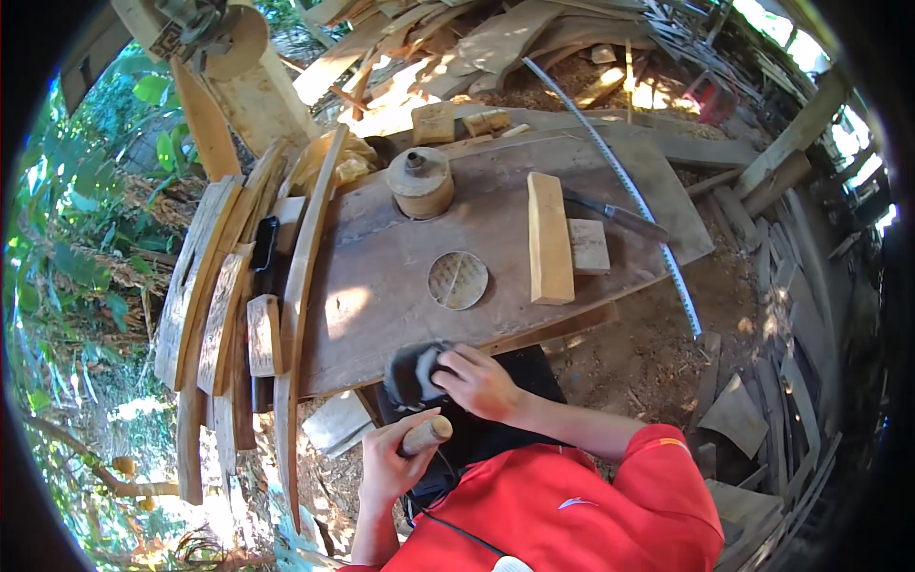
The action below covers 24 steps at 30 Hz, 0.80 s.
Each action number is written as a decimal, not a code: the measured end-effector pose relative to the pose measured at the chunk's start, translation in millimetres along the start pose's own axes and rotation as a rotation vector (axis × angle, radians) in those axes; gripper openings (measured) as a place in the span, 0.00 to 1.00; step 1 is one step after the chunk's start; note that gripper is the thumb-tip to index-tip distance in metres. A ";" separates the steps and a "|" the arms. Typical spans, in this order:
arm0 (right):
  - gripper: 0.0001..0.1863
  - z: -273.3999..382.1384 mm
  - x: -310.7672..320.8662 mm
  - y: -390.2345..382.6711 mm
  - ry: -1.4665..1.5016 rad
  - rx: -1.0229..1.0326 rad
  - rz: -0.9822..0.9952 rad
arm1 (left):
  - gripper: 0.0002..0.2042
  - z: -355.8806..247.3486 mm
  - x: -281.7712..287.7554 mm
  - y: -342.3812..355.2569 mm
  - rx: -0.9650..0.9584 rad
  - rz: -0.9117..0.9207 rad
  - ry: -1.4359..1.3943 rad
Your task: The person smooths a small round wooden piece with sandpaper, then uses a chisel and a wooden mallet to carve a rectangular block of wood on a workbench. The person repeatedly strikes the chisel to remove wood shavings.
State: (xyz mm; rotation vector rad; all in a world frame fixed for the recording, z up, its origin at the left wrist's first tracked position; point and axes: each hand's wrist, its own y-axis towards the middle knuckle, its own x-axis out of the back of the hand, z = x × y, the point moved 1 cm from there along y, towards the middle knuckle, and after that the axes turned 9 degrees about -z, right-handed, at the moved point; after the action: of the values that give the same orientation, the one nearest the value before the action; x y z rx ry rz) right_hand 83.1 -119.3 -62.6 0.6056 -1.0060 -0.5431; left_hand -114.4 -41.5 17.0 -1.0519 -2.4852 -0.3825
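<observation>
I watch the left hand hold a round wooden handle upright-ish, its fingers closed around it, a little below the table and nearest the left end of its near edge. The right hand has its fingers bent and gripping a dark grey cloth-like pad, which sits right by that same near edge; I cannot tell whether the pad touches the wood or what its folds cover. On the table, just in from the middle of the near edge, I see a round flat disc, and beyond it, toward the far edge, a squat round wooden pot with a small dark knob on top. Closer to the right end a long squared wooden block lies with a smaller pale block beside it, and a knife points its handle toward the right corner. A long narrow pale strip runs across the right end and juts out past the edge there. Along the left edge I have several rough wooden planks, and at the far edge a short chunky offcut rests in shade and sun
</observation>
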 end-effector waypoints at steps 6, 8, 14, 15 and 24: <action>0.10 -79.1 60.5 -128.6 -0.413 -0.434 -0.228 | 0.14 1.0 -11.6 11.6 -0.016 -0.003 0.024; 0.10 -101.4 98.3 -142.5 -0.503 -0.559 -0.329 | 0.13 1.3 -14.3 14.9 -0.011 -0.007 0.031; 0.09 -154.0 188.3 -197.0 -0.764 -0.831 -0.600 | 0.11 12.2 -23.7 18.5 -0.036 0.001 -0.025; 0.09 -150.5 188.7 -191.9 -0.778 -0.768 -0.645 | 0.11 12.7 -26.2 18.3 -0.025 -0.026 -0.043; 0.13 -121.3 135.0 -167.6 -0.556 -0.766 -0.537 | 0.11 -0.2 -31.5 25.4 -0.055 0.004 0.003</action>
State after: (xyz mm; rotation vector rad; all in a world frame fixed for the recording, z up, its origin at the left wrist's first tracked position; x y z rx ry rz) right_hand 226.3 -303.1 -144.8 0.0079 -1.0391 -1.5446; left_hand -76.0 -43.8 4.6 -1.0772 -2.4823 -0.4538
